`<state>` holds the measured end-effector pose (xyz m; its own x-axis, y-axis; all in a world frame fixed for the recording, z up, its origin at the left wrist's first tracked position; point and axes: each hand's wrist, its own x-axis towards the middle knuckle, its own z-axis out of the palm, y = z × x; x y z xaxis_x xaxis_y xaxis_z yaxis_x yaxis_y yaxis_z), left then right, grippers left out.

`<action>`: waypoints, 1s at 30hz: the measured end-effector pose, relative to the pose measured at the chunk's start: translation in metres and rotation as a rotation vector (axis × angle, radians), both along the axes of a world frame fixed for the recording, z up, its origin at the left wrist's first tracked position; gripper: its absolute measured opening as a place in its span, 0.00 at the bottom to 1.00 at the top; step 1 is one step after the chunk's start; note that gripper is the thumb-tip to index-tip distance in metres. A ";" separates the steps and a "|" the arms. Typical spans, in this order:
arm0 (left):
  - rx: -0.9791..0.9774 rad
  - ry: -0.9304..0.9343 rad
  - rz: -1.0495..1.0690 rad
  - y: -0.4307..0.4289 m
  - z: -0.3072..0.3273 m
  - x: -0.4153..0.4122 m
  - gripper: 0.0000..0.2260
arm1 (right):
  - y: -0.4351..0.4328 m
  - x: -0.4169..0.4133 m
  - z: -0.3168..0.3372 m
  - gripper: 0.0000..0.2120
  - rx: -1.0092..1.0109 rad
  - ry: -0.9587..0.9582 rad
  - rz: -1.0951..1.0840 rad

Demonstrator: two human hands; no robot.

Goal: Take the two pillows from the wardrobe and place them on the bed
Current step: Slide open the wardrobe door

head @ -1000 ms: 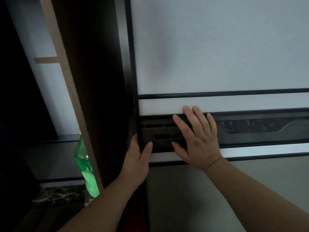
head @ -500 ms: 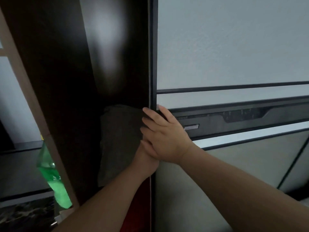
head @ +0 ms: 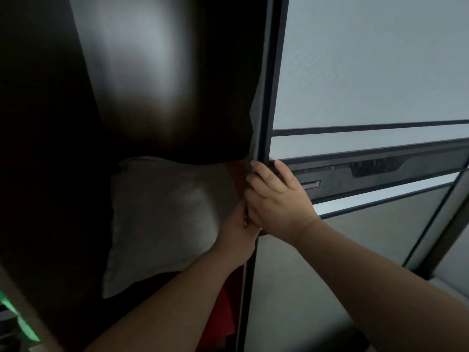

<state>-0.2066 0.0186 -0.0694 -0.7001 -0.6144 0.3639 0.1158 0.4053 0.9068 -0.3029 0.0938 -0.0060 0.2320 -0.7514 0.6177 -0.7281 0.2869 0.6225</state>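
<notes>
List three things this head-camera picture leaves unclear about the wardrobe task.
- Second pillow: only one pale grey square pillow shows; the dark-framed sliding door covers the rest.
- Left hand: fingers hidden behind the right hand.
- Red item: cut off by the forearm and door edge.

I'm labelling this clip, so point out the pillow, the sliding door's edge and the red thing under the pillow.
pillow [head: 162,219]: head view, middle of its pale face.
sliding door's edge [head: 269,97]: head view, dark vertical frame strip above the hands.
red thing [head: 223,318]: head view, red patch below the left forearm.
</notes>
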 end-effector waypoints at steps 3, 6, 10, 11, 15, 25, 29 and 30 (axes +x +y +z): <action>-0.009 -0.017 0.014 0.011 0.006 -0.031 0.11 | 0.007 -0.024 0.002 0.11 0.053 0.030 -0.040; -0.008 -0.039 0.016 0.020 0.006 -0.055 0.11 | 0.016 -0.046 0.005 0.13 0.129 0.081 -0.099; -0.028 -0.072 0.017 0.031 0.005 -0.095 0.10 | 0.032 -0.083 0.006 0.15 0.148 0.083 -0.152; -0.037 -0.071 0.016 0.035 0.006 -0.108 0.10 | 0.036 -0.094 0.006 0.16 0.144 0.077 -0.159; -0.048 -0.059 -0.025 0.050 0.004 -0.153 0.09 | 0.053 -0.139 0.003 0.17 0.131 0.059 -0.157; -0.147 -0.104 -0.021 0.084 0.009 -0.248 0.03 | 0.091 -0.231 -0.002 0.12 0.114 0.015 -0.225; -0.177 -0.095 -0.048 0.091 0.011 -0.271 0.07 | 0.099 -0.254 -0.003 0.13 0.119 0.036 -0.277; -0.181 -0.083 -0.053 0.092 0.012 -0.274 0.07 | 0.100 -0.258 -0.003 0.14 0.120 0.041 -0.287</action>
